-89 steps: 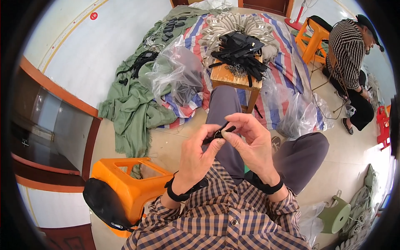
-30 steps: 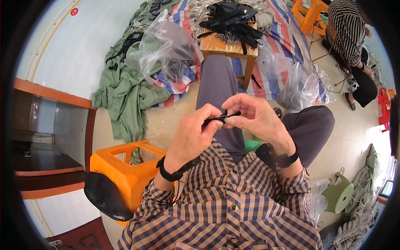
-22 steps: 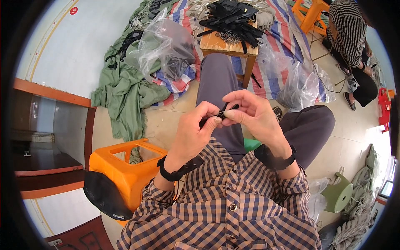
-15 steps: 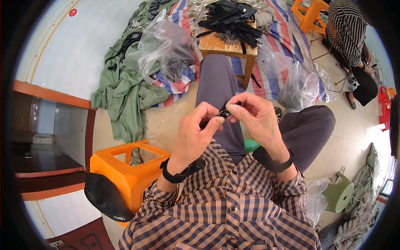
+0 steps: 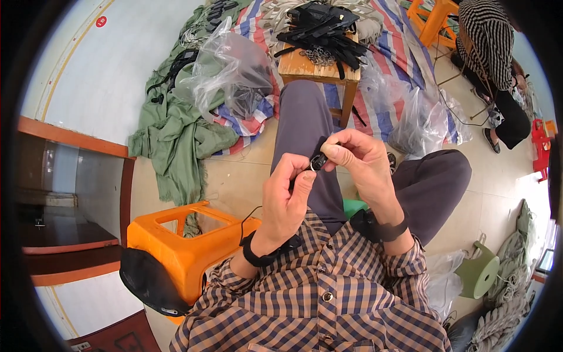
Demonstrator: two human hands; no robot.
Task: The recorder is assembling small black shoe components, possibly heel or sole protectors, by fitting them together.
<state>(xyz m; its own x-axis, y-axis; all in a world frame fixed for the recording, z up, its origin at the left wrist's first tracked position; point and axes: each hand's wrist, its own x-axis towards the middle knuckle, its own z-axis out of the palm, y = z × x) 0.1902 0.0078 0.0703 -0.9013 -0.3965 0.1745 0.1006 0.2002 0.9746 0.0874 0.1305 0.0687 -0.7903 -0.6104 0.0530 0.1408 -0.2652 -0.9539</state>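
Observation:
A short black strap with a shiny metal ring [image 5: 317, 162] is held between both hands above my lap. My left hand [image 5: 287, 189] is closed, thumb and fingers gripping the lower left end of the strap beside the ring. With thumb and forefinger, my right hand [image 5: 362, 167] pinches the strap's upper end. Parts of the strap are hidden inside the fingers. In front of my knee, a small wooden stool [image 5: 299, 66] bears a heap of black straps [image 5: 322, 29] and a little pile of metal rings [image 5: 317, 56].
An orange plastic stool [image 5: 170, 246] with a black cap [image 5: 151, 281] stands at my left. Clear plastic bags [image 5: 234, 76] and green cloth [image 5: 170, 152] lie on striped sheeting [image 5: 399, 53]. At the far right another person [image 5: 487, 47] bends over. A green stool [image 5: 478, 276] lies at right.
Both hands have shifted slightly, the left one to the right and a little lower. The strap and its ring now show more plainly between the fingers. The other person's arm has moved.

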